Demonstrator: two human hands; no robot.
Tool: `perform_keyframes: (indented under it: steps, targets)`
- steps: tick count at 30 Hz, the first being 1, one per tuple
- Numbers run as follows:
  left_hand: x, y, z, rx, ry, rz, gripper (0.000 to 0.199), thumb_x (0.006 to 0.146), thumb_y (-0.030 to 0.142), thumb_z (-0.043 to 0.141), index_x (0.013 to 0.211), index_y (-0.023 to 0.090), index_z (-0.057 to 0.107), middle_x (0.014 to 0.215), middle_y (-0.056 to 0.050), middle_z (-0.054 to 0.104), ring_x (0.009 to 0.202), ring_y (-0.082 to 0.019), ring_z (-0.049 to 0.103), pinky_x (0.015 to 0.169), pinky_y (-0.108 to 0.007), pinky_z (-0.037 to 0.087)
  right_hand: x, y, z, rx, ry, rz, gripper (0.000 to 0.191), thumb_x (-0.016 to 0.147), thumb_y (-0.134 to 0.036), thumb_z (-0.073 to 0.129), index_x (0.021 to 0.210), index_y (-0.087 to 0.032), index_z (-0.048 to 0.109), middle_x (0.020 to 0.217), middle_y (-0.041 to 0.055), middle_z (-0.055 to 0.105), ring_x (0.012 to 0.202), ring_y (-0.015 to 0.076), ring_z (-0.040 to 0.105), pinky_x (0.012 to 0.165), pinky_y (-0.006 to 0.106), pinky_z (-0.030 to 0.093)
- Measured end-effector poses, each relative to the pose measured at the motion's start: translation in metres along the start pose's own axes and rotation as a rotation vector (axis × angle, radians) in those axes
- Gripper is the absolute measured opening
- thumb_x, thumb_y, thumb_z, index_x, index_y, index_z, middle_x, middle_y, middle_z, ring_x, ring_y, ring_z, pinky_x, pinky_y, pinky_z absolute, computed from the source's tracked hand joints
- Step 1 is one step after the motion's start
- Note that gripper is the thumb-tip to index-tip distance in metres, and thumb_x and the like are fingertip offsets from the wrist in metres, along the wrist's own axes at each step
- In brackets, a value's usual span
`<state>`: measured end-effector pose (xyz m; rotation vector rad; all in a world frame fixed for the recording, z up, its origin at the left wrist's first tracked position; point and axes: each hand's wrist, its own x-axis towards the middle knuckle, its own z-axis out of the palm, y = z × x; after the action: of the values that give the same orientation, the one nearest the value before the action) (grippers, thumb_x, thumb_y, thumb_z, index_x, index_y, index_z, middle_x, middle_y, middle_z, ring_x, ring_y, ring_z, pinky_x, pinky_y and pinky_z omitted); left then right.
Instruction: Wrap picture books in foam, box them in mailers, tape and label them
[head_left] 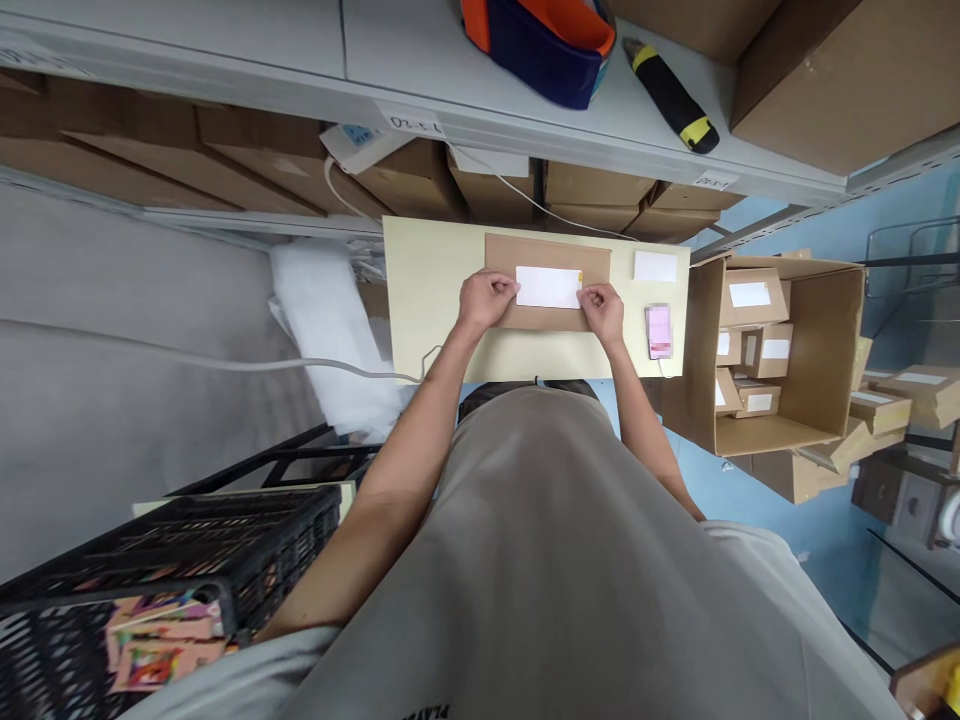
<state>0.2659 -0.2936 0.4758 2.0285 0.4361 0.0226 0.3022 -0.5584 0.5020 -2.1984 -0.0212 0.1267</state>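
A flat brown cardboard parcel (547, 248) lies on the pale yellow table. Over its middle is a white label (548, 287) with a small yellow mark at its right end. My left hand (486, 298) pinches the label's left edge between thumb and fingertips. At the opposite edge, my right hand (602, 308) pinches the label near its lower right corner. Whether the label is fully stuck down or partly lifted, I cannot tell. To the right of the parcel lie a white slip stack (655, 266) and a phone (659, 331) with a pinkish screen.
The pale yellow table (431, 300) stands below a grey shelf holding a tape dispenser (540, 45) and a black-yellow cutter (671, 97). An open carton (821, 350) with several labelled boxes is at right. A black crate (285, 540) and white wrapping (322, 330) are at left.
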Motion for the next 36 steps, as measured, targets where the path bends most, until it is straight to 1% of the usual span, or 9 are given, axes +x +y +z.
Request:
perform_keyframes:
  steps: [8, 14, 19, 25, 29, 36]
  targets:
    - [-0.001, 0.001, 0.002, 0.008, 0.01, -0.003, 0.008, 0.086, 0.028, 0.082, 0.08, 0.022, 0.084, 0.093, -0.005, 0.079, 0.085, -0.024, 0.068, 0.087, -0.037, 0.055, -0.003, 0.003, 0.005, -0.019, 0.039, -0.048, 0.01, 0.097, -0.028, 0.072, 0.088, -0.024, 0.074, 0.097, 0.0049, 0.071, 0.091, 0.0217, 0.065, 0.098, 0.04, 0.059]
    - [-0.003, 0.004, 0.003, 0.025, 0.026, -0.003, 0.009, 0.086, 0.028, 0.08, 0.08, 0.022, 0.083, 0.093, -0.005, 0.078, 0.083, -0.023, 0.067, 0.088, -0.037, 0.055, -0.004, 0.005, 0.007, -0.087, 0.036, -0.084, 0.013, 0.099, -0.029, 0.07, 0.088, -0.025, 0.073, 0.097, 0.0061, 0.071, 0.096, 0.0245, 0.064, 0.1, 0.043, 0.058]
    - [-0.005, 0.004, 0.004, 0.025, 0.034, 0.008, 0.009, 0.087, 0.028, 0.081, 0.08, 0.022, 0.083, 0.093, -0.005, 0.078, 0.084, -0.023, 0.067, 0.088, -0.037, 0.054, -0.005, 0.009, 0.009, -0.123, 0.049, -0.106, 0.015, 0.101, -0.029, 0.069, 0.088, -0.026, 0.074, 0.097, 0.0064, 0.071, 0.097, 0.0253, 0.064, 0.1, 0.043, 0.059]
    - [-0.006, 0.006, 0.004, 0.028, 0.03, 0.005, 0.009, 0.088, 0.026, 0.08, 0.083, 0.021, 0.085, 0.093, -0.006, 0.077, 0.085, -0.024, 0.068, 0.088, -0.037, 0.053, -0.004, 0.006, 0.011, -0.132, 0.062, -0.079, 0.013, 0.101, -0.024, 0.069, 0.089, -0.025, 0.073, 0.098, 0.0065, 0.071, 0.098, 0.0252, 0.065, 0.101, 0.042, 0.057]
    - [-0.006, 0.007, 0.004, 0.021, 0.038, 0.012, 0.008, 0.088, 0.025, 0.08, 0.082, 0.021, 0.084, 0.092, -0.005, 0.077, 0.086, -0.024, 0.067, 0.091, -0.038, 0.054, -0.004, 0.004, 0.011, -0.13, 0.059, -0.055, 0.013, 0.101, -0.023, 0.068, 0.09, -0.024, 0.073, 0.099, 0.0068, 0.071, 0.1, 0.0259, 0.064, 0.103, 0.043, 0.055]
    - [-0.008, 0.007, 0.004, -0.004, 0.038, 0.01, 0.006, 0.088, 0.025, 0.081, 0.083, 0.022, 0.084, 0.091, -0.004, 0.075, 0.085, -0.023, 0.066, 0.091, -0.037, 0.053, -0.004, 0.007, 0.013, -0.124, 0.069, -0.061, 0.016, 0.101, -0.02, 0.07, 0.086, -0.025, 0.072, 0.096, 0.005, 0.069, 0.097, 0.0259, 0.061, 0.1, 0.042, 0.055]
